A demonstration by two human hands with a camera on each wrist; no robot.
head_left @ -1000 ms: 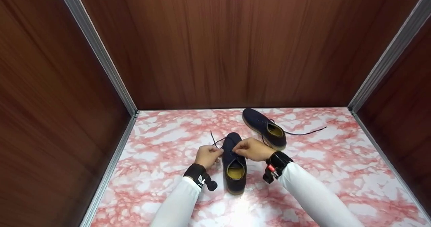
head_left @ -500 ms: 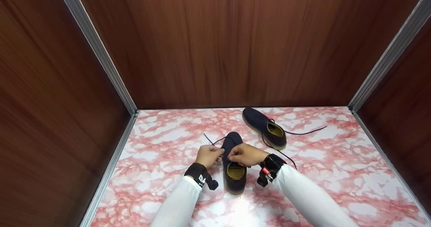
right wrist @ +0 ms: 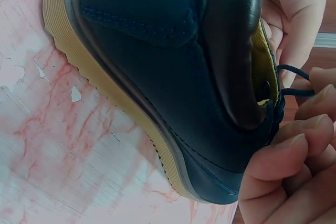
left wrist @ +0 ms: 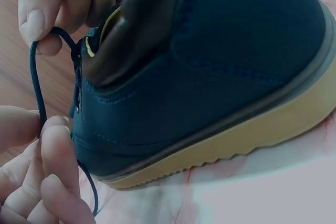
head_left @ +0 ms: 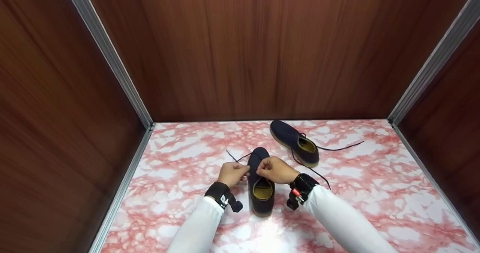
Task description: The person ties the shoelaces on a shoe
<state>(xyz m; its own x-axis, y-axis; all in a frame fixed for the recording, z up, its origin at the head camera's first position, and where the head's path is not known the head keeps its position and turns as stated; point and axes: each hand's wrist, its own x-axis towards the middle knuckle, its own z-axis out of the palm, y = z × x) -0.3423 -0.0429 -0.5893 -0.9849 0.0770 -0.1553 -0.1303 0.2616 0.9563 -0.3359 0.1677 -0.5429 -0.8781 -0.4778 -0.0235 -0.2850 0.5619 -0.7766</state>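
Near shoe sits sole-down on worktop between left hand and right hand, both grips pinching its lace, which should handle light and limp, best taken close in; near shoe itself looks stiff-soled and may slide if tugged.

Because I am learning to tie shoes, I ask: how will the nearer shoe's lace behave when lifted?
The lace is probably floppy, since it bends sharply in the left wrist view. Being thin, it should feel light beside the shoe. It may resist lifting away, as it runs into the shoe.
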